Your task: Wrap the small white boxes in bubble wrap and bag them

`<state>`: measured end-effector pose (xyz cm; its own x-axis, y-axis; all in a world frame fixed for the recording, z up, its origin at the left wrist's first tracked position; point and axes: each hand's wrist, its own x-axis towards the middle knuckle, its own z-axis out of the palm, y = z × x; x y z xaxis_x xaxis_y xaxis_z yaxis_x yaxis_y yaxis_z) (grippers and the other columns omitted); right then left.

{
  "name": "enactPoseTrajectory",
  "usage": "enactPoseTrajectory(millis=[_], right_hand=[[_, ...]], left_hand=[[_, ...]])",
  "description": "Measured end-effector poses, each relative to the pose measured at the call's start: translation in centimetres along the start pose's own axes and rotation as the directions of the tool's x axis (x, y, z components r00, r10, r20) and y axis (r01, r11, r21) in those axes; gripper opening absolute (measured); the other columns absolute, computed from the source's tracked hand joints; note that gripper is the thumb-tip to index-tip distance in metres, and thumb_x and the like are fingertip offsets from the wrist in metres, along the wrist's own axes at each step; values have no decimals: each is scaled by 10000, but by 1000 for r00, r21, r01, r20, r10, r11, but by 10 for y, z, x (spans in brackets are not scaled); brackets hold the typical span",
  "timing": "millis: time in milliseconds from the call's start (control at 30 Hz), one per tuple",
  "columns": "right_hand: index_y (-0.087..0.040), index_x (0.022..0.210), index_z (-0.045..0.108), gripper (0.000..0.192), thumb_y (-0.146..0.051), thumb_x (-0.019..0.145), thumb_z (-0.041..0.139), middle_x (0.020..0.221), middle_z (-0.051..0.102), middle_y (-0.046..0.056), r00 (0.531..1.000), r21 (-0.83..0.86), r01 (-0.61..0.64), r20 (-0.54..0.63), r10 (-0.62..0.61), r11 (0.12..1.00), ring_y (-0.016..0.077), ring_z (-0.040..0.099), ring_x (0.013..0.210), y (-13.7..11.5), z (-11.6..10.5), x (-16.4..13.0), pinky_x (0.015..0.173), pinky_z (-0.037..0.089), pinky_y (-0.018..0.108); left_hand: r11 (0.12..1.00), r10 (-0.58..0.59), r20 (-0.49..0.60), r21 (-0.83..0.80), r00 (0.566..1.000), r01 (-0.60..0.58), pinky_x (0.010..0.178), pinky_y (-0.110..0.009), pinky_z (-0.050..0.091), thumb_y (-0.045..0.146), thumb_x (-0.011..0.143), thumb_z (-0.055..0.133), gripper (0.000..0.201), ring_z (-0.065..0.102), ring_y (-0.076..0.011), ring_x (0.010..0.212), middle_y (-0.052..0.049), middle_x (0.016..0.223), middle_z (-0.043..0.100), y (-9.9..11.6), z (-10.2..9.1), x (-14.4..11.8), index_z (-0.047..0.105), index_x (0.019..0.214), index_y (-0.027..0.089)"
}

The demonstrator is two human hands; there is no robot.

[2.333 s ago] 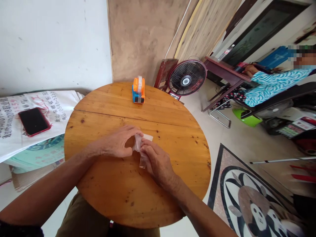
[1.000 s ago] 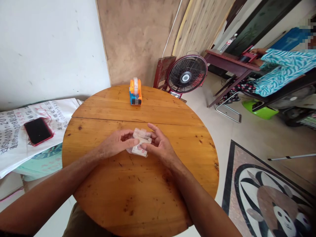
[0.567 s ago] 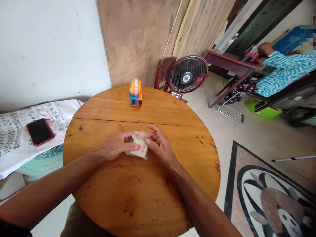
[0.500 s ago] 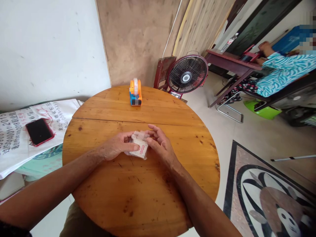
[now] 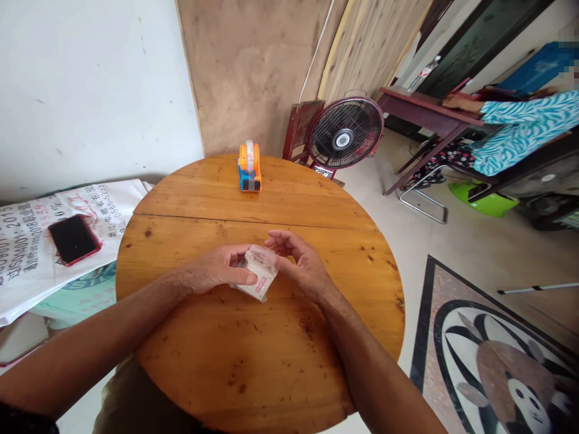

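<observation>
A small white box [image 5: 257,282] with red print, wrapped in clear plastic, is held over the middle of the round wooden table [image 5: 217,355]. My left hand [image 5: 221,265] grips its left side, the thumb lying across the top face and the fingers behind. At the upper right corner, my right hand [image 5: 301,262] has its thumb against the loose plastic wrap [image 5: 266,256]. Its fingers are curled, and their tips are partly hidden behind the wrap.
An orange and blue tape dispenser [image 5: 250,167] stands at the table's far edge. A phone [image 5: 75,239] lies on white sacking [image 5: 27,265] at left. Beyond the table are a fan [image 5: 344,134] and a seated person in a patterned sleeve [image 5: 525,114] at a desk [image 5: 420,111].
The box has turned a little, its lower end now tipped further down. The right fingers have curled in at the wrap. In the background, the seated person's forearm has lowered toward the desk.
</observation>
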<state>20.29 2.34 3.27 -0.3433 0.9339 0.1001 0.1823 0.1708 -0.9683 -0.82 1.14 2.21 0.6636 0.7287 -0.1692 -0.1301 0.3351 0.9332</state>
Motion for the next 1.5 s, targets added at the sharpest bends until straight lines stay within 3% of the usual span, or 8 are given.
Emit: enactPoseTrajectory(millis=[233,567,867,1067,1200,1333,1500], right_hand=[[-218,876,703,232,-441,841,651,789,677,4,993,88,36,-113,-25,995,147,605,721,5,5,1,691,497,282],[-243,838,757,126,-323,850,660,889,762,12,965,-44,167,-197,-172,985,175,693,838,2,9,0,794,540,295],[-243,864,756,148,-287,903,620,882,763,21,954,-233,226,-144,-264,946,175,705,824,-6,14,-7,769,537,290],[-259,927,763,167,-255,924,596,912,775,20,950,-373,269,-46,-308,888,185,712,848,-9,13,-10,798,512,315],[-262,929,753,158,-243,927,596,877,779,12,922,-509,331,-8,-388,795,180,709,830,-9,15,-12,837,476,330],[-260,951,736,171,-202,931,577,912,785,14,872,-580,425,57,-486,695,173,713,821,-6,16,-11,858,454,339],[-247,951,733,167,-226,941,567,903,785,23,871,-597,414,39,-490,687,175,714,831,-2,15,-9,847,478,327]], left_hand=[[1000,11,35,-10,999,-11,805,-259,484,245,732,787,468,622,-156,888,-44,1026,670,-3,-1,-1,625,1165,168],[994,109,-7,-8,994,-109,769,-261,475,239,730,800,461,617,-144,841,-46,987,672,-5,3,3,616,1144,156],[997,78,-104,-14,991,-80,767,-276,491,283,726,801,433,641,-153,831,-52,969,703,-3,5,1,652,1108,146],[999,49,-257,-2,965,-51,783,-286,496,283,680,821,475,650,-155,830,-48,952,713,-6,4,4,656,1100,135],[984,110,-326,169,939,-57,777,-304,494,341,714,786,443,651,-178,843,-54,955,714,-12,2,4,674,1099,152],[890,266,-382,449,885,-74,804,-321,496,393,741,759,432,645,-209,918,-75,1037,711,-19,-3,5,708,1109,173],[861,287,-346,501,893,-83,776,-310,498,427,780,720,439,641,-200,886,-68,1026,719,-20,-7,6,696,1142,181]])
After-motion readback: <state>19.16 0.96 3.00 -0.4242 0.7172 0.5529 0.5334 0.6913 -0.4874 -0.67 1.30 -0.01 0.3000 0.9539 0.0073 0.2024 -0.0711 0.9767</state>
